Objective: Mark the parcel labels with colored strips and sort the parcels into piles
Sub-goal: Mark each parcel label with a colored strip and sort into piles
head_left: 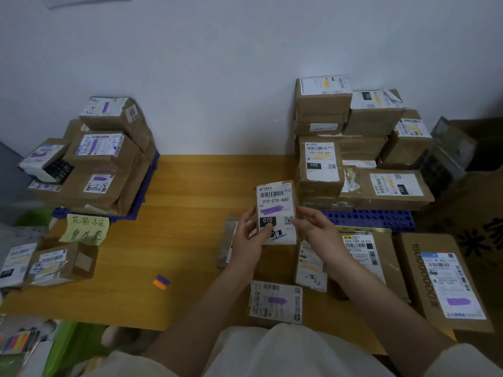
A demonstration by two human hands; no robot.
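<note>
Head view: left hand (251, 242) grips a small parcel (276, 213) from its lower left, thumb over the black "070" box — label faces up, purple strip (272, 210) already across it. Right hand (315, 227) touches the parcel's right edge, fingers relaxed. Parcel is held above the wooden floor (190, 213), between the left pile (100, 159) and the right pile (353, 148).

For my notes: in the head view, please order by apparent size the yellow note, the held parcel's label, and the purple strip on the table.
1. Held parcel's label
2. Yellow note, looks similar; unsure
3. Purple strip, clearly smallest
</note>
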